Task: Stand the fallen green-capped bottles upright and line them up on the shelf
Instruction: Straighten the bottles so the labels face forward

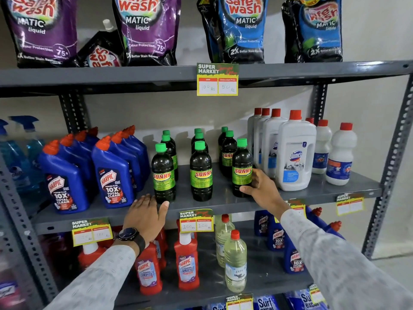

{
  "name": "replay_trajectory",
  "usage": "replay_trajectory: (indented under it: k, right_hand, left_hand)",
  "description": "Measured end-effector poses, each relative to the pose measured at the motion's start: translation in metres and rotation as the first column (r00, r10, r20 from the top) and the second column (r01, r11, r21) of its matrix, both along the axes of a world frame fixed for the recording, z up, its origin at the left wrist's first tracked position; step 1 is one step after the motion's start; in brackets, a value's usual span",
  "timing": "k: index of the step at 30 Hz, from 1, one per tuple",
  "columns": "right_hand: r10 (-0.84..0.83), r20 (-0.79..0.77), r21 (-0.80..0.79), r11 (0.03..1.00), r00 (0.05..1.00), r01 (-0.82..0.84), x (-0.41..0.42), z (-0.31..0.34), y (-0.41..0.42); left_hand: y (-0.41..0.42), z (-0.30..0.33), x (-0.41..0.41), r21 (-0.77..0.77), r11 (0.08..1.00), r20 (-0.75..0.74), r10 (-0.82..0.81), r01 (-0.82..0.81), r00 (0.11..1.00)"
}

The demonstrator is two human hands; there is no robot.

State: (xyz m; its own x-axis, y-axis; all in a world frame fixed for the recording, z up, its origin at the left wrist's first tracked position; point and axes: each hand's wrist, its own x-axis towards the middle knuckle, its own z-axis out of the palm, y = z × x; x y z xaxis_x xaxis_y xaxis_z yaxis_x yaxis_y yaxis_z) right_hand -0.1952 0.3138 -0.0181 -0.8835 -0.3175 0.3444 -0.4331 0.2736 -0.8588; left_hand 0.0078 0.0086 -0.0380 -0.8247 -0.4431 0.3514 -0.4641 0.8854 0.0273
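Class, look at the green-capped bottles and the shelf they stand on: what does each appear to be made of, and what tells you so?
Green-capped bottles: probably glossy clear plastic holding dark liquid, judging by highlights on the shoulders; matte green plastic-looking caps. Shelf: apparently grey painted metal, with thin folded edges.

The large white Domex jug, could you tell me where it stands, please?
In the head view, the Domex jug stands right of centre on the middle shelf, beside the rightmost green-capped bottle.

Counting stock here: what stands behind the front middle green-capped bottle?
Behind the front middle bottle two more green caps show, one behind the other. Their bodies and labels are mostly covered, and anything further back is hidden.
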Motion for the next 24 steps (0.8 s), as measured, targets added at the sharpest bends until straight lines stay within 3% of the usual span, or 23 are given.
replay_trajectory:
  k: [24]
  right_hand:
    - [0.054, 0.016, -0.004, 0.999, 0.998, -0.053, -0.0056, -0.0034, -0.0085]
  left_hand:
    - [0.0038, 0.0020, 0.0017, 0.026, 1.000, 0.010, -0.002, 0.002, 1.000]
